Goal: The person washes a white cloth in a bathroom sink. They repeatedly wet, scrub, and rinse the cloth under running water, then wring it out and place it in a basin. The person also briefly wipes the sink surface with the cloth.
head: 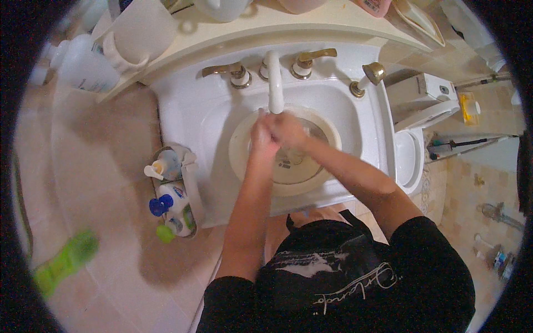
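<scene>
Both my hands are together under the spout of a white faucet (275, 83), over a cream round basin (287, 189) that sits inside the white sink (345, 112). My left hand (263, 132) is partly overlapped by my right hand (290, 130), which is blurred. Whether anything lies between the palms is hidden. Clear water seems to stand in the basin, where a few dark marks show. Brass lever handles, a left one (222, 70) and a right one (317, 54), flank the spout.
A caddy (193, 187) with a pump bottle (168, 163) and other bottles hangs at the sink's left edge. A brass knob (373, 73) rises at the back right. Behind runs a shelf (250, 35) bearing a white mug (125, 52) and a soap dish (418, 23). A toilet (408, 154) stands right.
</scene>
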The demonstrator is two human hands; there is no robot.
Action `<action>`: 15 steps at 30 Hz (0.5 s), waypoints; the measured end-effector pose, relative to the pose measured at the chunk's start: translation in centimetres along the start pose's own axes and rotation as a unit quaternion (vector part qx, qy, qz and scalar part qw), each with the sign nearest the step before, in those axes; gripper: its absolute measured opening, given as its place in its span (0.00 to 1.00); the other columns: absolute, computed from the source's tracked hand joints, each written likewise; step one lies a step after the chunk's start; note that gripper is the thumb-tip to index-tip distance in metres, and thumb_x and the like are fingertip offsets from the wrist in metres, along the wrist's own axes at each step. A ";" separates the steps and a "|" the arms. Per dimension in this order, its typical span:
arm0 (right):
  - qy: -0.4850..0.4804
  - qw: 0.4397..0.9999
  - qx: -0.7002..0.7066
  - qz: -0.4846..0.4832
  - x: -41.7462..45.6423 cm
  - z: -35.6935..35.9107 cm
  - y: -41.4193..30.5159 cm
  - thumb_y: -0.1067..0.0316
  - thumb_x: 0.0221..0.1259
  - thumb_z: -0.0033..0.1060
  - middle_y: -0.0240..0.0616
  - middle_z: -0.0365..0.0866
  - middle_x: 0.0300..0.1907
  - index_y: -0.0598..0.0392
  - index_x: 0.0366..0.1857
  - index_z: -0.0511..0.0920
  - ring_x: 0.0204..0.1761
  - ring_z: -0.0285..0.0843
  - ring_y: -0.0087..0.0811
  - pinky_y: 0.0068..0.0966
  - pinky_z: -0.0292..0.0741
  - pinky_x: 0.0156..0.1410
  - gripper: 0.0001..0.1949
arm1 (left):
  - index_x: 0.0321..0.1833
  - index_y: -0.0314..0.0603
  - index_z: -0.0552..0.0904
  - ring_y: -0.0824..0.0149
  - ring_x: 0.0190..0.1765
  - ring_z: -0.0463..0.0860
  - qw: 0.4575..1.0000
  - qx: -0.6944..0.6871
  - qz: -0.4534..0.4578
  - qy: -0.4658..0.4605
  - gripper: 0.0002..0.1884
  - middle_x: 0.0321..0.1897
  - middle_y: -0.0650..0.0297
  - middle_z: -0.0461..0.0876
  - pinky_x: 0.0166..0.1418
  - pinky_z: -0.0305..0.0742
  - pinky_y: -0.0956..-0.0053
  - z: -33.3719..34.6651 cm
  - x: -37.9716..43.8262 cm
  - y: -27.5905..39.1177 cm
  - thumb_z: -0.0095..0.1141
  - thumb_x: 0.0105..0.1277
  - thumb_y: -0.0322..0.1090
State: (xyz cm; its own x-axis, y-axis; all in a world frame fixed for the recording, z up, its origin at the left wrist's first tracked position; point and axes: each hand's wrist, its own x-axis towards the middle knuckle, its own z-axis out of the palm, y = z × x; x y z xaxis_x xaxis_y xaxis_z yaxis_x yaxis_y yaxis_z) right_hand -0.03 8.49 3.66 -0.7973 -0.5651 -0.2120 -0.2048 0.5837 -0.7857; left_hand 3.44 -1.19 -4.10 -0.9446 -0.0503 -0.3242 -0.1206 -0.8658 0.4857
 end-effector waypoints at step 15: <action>0.136 0.974 -0.037 0.178 3.3 0.6 0.7 0.58 0.39 0.52 0.45 0.77 0.20 0.56 0.19 0.78 0.24 0.77 0.42 0.38 0.72 0.31 0.12 | 0.42 0.38 0.71 0.73 0.38 0.75 0.989 -0.087 -0.116 -0.035 0.19 0.35 0.65 0.74 0.36 0.70 0.77 1.3 0.3 -1.3 0.36 0.61 0.47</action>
State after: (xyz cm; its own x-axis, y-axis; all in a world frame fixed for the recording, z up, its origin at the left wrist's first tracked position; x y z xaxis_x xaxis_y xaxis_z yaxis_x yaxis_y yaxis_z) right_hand -2.45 6.69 2.09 -0.9441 -0.1503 -0.2933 0.0792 0.7603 -0.6447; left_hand 2.88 0.58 -3.78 -0.9173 0.1886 -0.3506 -0.2874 -0.9231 0.2555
